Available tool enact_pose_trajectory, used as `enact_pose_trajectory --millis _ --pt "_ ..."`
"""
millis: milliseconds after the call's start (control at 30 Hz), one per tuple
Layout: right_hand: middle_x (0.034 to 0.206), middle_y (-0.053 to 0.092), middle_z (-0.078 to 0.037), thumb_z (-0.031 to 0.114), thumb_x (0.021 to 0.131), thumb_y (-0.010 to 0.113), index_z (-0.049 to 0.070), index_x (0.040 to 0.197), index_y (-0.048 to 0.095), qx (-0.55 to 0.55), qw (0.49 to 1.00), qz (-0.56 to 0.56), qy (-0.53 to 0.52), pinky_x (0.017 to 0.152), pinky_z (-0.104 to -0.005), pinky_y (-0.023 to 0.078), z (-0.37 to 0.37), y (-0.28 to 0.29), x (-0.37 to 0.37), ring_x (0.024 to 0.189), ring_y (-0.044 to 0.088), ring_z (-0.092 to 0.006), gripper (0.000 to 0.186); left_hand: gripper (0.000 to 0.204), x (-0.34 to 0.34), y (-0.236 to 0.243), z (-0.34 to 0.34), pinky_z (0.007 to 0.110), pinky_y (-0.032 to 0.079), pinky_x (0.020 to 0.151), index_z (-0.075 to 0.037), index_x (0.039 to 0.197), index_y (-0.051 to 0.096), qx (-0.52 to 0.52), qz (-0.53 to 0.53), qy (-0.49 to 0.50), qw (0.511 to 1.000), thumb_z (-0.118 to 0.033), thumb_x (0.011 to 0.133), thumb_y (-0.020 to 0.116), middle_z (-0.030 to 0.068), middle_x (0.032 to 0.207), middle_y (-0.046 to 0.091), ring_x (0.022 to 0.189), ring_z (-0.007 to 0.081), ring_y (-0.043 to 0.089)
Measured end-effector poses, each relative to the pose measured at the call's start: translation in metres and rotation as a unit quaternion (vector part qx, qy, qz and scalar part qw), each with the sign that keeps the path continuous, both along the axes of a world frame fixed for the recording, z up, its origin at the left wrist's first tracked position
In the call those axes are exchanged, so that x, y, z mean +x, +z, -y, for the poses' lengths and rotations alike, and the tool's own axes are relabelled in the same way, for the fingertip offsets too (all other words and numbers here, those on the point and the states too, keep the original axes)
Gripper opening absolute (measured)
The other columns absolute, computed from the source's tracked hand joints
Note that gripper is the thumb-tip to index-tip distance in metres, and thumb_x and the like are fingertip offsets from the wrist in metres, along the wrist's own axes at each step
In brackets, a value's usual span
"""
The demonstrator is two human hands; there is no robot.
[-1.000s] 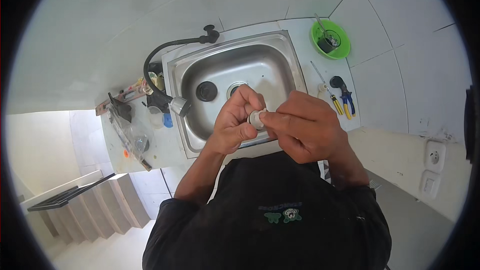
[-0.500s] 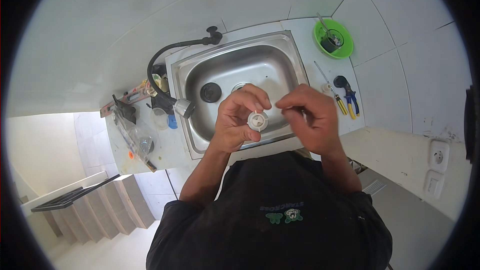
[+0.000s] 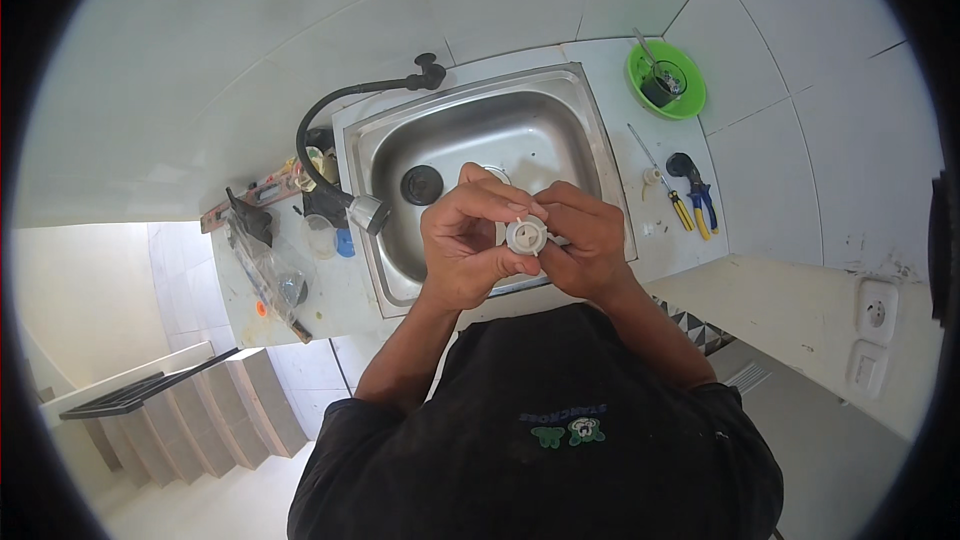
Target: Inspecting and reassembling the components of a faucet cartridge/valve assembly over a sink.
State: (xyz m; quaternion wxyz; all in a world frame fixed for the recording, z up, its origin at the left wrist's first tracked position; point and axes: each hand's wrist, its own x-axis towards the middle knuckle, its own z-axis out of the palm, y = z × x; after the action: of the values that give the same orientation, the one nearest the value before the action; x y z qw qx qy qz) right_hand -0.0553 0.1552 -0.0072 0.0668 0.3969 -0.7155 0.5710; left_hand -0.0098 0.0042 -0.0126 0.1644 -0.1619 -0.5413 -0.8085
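Over the front part of the steel sink (image 3: 480, 98) I hold a small round white plastic fitting (image 3: 526, 235), its ringed open end facing up. My left hand (image 3: 465, 250) is closed on it, thumb below and fingers above. At its right side the fingers and thumb of my right hand (image 3: 588, 240) are closed against it. What the right fingertips pinch is partly hidden. Behind my hands, a black round drain part (image 3: 421, 185) lies on the sink floor.
A black hose tap (image 3: 368, 214) curves over the sink's left side. Right of the sink lie a screwdriver (image 3: 682, 212), pliers (image 3: 708, 208), a small white ring (image 3: 652, 176) and a green bowl (image 3: 694, 105) holding a dark glass. On the left are a spirit level (image 3: 262, 193) and plastic bag (image 3: 265, 265).
My right hand, held apart before, has come left and down to meet the white fitting. My left hand and the fitting have shifted slightly right.
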Motion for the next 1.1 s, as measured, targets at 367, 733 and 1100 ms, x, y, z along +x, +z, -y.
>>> enact_pose_trajectory --millis 367,733,1100 --pt "0.084 0.065 -0.010 0.002 0.069 0.076 0.001 0.090 0.068 -0.033 0.998 0.050 0.004 0.056 -0.0265 0.051 0.001 -0.004 -0.001 0.068 0.065 -0.0184 0.022 0.042 0.000 0.002 -0.002 0.029 0.039 0.081 -0.009 0.097 0.064 -0.016 -0.010 0.025 0.999 -0.017 0.063 0.088 0.0076 0.096 0.069 0.088 0.0136 0.050" --pt "0.085 0.065 -0.011 -0.001 0.072 0.071 0.000 0.093 0.067 -0.038 0.998 0.040 0.026 0.056 -0.0257 0.050 0.000 -0.004 -0.003 0.065 0.063 -0.0164 0.021 0.043 0.004 0.004 -0.005 0.029 0.041 0.083 -0.006 0.099 0.063 -0.033 0.012 0.058 0.998 -0.011 0.063 0.087 0.0071 0.094 0.068 0.094 0.0155 0.055" --pt "0.086 0.066 -0.010 -0.007 0.088 0.056 -0.003 0.107 0.062 -0.186 0.927 0.326 0.020 0.064 -0.0215 0.049 -0.028 0.027 -0.002 0.073 0.061 -0.0111 0.021 0.045 0.001 -0.001 0.009 0.030 0.040 0.084 -0.006 0.104 0.060 -0.119 -0.014 0.093 0.988 -0.009 0.067 0.084 0.0072 0.099 0.069 0.095 0.0162 0.054"
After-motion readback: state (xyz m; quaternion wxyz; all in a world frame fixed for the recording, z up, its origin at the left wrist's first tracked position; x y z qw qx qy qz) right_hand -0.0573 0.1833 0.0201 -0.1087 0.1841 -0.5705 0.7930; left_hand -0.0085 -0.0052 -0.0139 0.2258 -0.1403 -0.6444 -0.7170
